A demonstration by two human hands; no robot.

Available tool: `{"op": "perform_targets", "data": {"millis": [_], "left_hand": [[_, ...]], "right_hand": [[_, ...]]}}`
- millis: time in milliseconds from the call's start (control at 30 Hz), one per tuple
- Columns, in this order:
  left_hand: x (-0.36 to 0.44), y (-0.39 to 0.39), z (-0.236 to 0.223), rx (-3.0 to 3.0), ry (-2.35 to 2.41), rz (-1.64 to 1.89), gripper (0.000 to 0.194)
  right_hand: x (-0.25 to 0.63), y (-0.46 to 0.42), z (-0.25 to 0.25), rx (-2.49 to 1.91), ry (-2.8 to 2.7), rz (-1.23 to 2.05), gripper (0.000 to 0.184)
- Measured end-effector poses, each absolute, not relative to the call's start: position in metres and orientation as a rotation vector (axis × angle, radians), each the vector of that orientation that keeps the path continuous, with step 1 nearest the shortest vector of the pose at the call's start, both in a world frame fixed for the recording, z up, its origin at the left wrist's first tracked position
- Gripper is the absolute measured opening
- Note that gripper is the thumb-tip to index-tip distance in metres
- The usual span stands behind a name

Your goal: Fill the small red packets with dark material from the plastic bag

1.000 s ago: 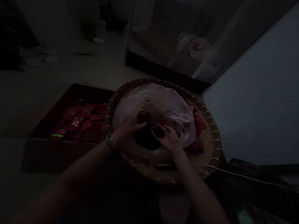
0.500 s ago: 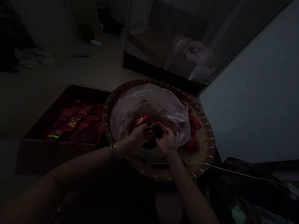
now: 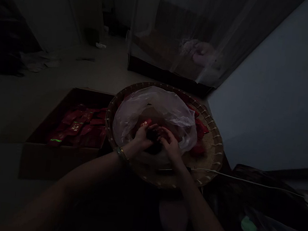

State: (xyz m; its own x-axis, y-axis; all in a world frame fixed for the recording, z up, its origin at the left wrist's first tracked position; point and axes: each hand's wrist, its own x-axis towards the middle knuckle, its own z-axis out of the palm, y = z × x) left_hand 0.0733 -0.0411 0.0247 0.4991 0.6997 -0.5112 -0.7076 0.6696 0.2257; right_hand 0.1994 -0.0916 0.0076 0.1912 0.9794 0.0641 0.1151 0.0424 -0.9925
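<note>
A wide plastic bag (image 3: 156, 97) lies open inside a round woven basket (image 3: 216, 145). Over the bag's mouth, my left hand (image 3: 142, 138) is cupped around a dark clump (image 3: 152, 134), too dim to identify. My right hand (image 3: 171, 145) is beside it, fingers bent and apart, their tips close to the clump; whether they touch it is unclear. Just beyond the left fingers, a red packet (image 3: 145, 122) with gold lettering sits in the bag. More dark material (image 3: 154, 148) shows below the hands.
To the left, a cardboard box (image 3: 41, 154) contains several red packets (image 3: 76, 126). Other red packets (image 3: 202, 127) rest on the basket's right side. A thin dark tool (image 3: 166, 169) with a white cord (image 3: 235, 178) crosses the near rim. A pale wall (image 3: 269, 99) borders the right.
My right hand has turned over from palm up with dark material in it to fingers bent downward. My left hand has turned palm up, and the dark clump now lies in it.
</note>
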Motion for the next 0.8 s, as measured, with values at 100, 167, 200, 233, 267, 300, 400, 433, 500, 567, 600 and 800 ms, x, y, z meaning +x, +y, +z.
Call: {"op": "perform_targets", "data": {"millis": [100, 167, 200, 233, 267, 300, 400, 433, 500, 567, 600, 800], "left_hand": [[0.075, -0.041, 0.029, 0.003, 0.652, 0.923, 0.036], [0.076, -0.041, 0.031, 0.038, 0.67, 0.936, 0.037], [0.077, -0.042, 0.032, 0.055, 0.676, 0.922, 0.037], [0.078, -0.043, 0.033, 0.066, 0.679, 0.903, 0.037], [0.079, -0.044, 0.034, 0.068, 0.683, 0.882, 0.037], [0.08, -0.044, 0.034, 0.063, 0.692, 0.863, 0.036], [0.083, -0.046, 0.032, 0.037, 0.726, 0.837, 0.033], [0.084, -0.046, 0.03, 0.031, 0.735, 0.835, 0.031], [0.085, -0.045, 0.026, 0.031, 0.741, 0.836, 0.026], [0.086, -0.044, 0.02, 0.044, 0.744, 0.829, 0.023], [0.085, -0.044, 0.018, 0.052, 0.746, 0.822, 0.022], [0.085, -0.041, 0.009, 0.135, 0.681, 0.824, 0.021]], "right_hand": [[0.195, -0.094, -0.003, -1.406, -1.273, 0.969, 0.057], [0.191, -0.093, -0.006, -1.459, -1.301, 0.956, 0.061], [0.189, -0.092, -0.006, -1.483, -1.309, 0.948, 0.062], [0.188, -0.091, -0.004, -1.503, -1.317, 0.941, 0.061], [0.187, -0.09, -0.002, -1.515, -1.327, 0.938, 0.059], [0.187, -0.09, 0.001, -1.517, -1.344, 0.933, 0.055], [0.184, -0.089, 0.013, -1.458, -1.408, 0.887, 0.038], [0.183, -0.09, 0.017, -1.431, -1.41, 0.871, 0.035], [0.182, -0.091, 0.023, -1.388, -1.369, 0.877, 0.035], [0.181, -0.092, 0.025, -1.348, -1.297, 0.942, 0.042], [0.181, -0.092, 0.025, -1.324, -1.271, 0.985, 0.045], [0.184, -0.085, 0.022, -1.285, -1.303, 1.044, 0.035]]}}
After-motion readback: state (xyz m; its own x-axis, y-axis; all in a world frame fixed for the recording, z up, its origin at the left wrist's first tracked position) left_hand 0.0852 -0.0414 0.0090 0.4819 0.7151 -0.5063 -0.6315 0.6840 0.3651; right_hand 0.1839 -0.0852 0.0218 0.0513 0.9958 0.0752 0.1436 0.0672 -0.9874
